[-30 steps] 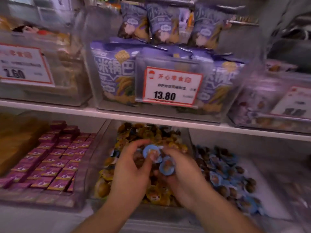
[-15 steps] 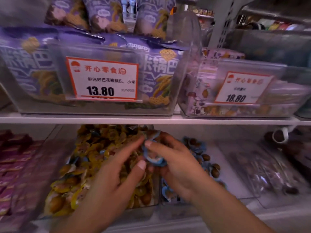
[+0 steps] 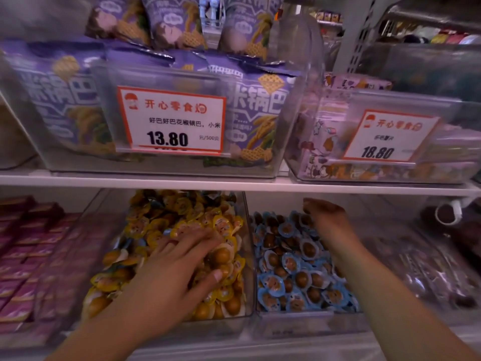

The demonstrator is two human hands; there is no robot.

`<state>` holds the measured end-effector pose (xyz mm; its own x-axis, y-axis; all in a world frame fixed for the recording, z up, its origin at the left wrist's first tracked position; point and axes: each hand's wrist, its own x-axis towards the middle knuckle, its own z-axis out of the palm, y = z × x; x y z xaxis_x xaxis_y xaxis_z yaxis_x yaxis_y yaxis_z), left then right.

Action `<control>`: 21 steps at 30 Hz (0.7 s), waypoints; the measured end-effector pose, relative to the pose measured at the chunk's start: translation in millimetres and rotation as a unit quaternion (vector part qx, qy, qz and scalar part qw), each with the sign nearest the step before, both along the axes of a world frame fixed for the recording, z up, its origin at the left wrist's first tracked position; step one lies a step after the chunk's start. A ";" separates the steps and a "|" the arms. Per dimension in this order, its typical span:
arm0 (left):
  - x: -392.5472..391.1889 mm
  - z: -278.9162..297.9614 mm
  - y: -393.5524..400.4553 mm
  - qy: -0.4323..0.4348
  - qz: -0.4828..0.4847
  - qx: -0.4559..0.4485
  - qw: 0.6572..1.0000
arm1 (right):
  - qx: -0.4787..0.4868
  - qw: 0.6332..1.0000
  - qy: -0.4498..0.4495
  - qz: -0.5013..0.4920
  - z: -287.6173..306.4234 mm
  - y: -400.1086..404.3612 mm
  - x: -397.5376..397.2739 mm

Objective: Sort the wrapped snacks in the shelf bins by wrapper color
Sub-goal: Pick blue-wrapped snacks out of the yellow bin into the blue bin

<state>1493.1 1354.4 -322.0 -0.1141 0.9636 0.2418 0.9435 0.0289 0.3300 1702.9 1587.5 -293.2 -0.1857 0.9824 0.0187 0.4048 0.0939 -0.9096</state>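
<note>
The middle clear bin (image 3: 226, 320) on the lower shelf holds a heap of yellow-wrapped snacks (image 3: 161, 217), with a few blue wrapper edges showing among them. My left hand (image 3: 171, 272) lies on this heap, fingers spread and straight. Right beside it, another clear bin (image 3: 299, 327) is filled with blue-wrapped snacks (image 3: 294, 267). My right hand (image 3: 325, 217) hovers over the back of the blue pile, palm down, fingers loosely bent. I see nothing in its fingers.
The white upper shelf edge (image 3: 234, 185) runs just above both hands. It carries bins of purple bags (image 3: 255, 113) with price tags. Left of the yellow bin lie magenta packets (image 3: 26, 256). At the right is a clear bin of dark wrapped items (image 3: 429, 269).
Both hands held blue snacks together over the yellow bin. Now they are apart: my right hand has moved right over the blue bin, my left hand has dropped flat onto the yellow snacks.
</note>
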 end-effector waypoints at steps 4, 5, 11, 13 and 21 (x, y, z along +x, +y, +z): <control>-1.8 3.3 -3.8 0.045 0.009 -0.037 0.998 | 0.099 0.993 -0.039 0.041 1.5 -21.7 -21.0; -3.9 4.7 -5.1 0.054 0.024 -0.038 0.998 | 0.130 0.990 -0.038 0.050 3.3 -29.4 -26.5; -34.0 7.2 -21.9 0.127 0.142 -0.077 0.979 | 0.305 0.907 -0.164 0.241 12.7 -88.1 -67.1; -47.6 7.0 -28.3 0.101 0.172 -0.072 0.977 | 0.367 0.836 -0.329 0.241 10.4 -94.3 -74.3; -44.4 12.3 -24.9 0.033 0.164 0.001 0.986 | 0.310 0.842 -0.317 0.307 7.1 -110.5 -83.0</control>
<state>1448.7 1329.5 -309.7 -0.4035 0.8769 0.2611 0.9029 0.3353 0.2691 1619.9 1477.0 -286.1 -0.8211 0.5351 0.1988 0.4924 0.8401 -0.2277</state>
